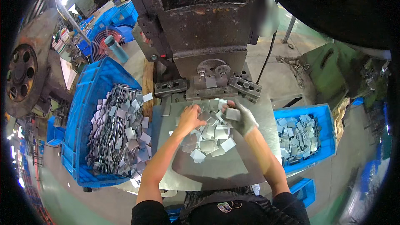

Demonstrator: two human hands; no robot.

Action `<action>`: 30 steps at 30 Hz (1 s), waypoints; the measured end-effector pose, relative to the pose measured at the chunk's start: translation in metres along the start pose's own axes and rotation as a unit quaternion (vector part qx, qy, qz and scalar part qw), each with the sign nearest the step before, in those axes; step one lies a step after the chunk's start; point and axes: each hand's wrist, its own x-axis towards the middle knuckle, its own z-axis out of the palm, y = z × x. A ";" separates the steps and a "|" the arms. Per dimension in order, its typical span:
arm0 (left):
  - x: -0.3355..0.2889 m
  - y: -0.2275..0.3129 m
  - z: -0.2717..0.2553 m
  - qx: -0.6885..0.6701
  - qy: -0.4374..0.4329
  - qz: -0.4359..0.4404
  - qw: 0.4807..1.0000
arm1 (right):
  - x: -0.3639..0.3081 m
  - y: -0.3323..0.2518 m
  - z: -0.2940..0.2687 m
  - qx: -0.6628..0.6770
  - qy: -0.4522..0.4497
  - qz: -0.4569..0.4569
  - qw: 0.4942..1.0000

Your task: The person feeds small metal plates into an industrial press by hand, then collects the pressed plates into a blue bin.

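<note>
Blue crates of metal squares at nine (89,100) and three o'clock (321,112). Bare left hand (189,116) curled on centre pile (210,135); gloved right hand (241,118) pinching one square plate (232,113).

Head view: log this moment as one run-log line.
left hand: on metal squares | right hand: gloved, holds square plate | press behind

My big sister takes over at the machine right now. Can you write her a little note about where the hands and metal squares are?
Left hand: bare, resting on the loose pile of metal squares on the steel work table.
Right hand: gloved, holding one metal square just in front of the press.
Left blue crate: heaped with squares.
Right blue crate: partly filled.
Left to do: many squares are on the table and in the left crate.
</note>
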 end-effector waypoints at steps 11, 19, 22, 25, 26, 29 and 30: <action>-0.003 0.009 -0.016 0.009 0.009 0.054 0.998 | 0.060 0.004 0.023 -0.051 0.012 -0.080 0.995; 0.069 0.029 -0.008 -0.601 0.035 -0.165 0.782 | -0.035 -0.003 -0.060 0.053 0.035 -0.074 0.995; 0.083 0.029 0.007 -0.656 0.073 -0.204 0.723 | -0.060 0.001 -0.071 0.111 0.002 -0.060 0.992; 0.088 0.032 0.015 -0.676 0.118 -0.204 0.698 | -0.080 0.000 -0.066 0.093 0.015 -0.073 0.993; 0.090 0.034 0.016 -0.676 0.117 -0.204 0.698 | -0.086 0.000 -0.062 0.093 0.016 -0.074 0.993; 0.094 0.040 0.020 -0.669 0.161 -0.235 0.686 | -0.094 0.003 -0.055 0.067 0.019 -0.082 0.994; 0.094 0.041 0.022 -0.672 0.168 -0.228 0.684 | -0.095 0.004 -0.053 0.063 0.035 -0.077 0.994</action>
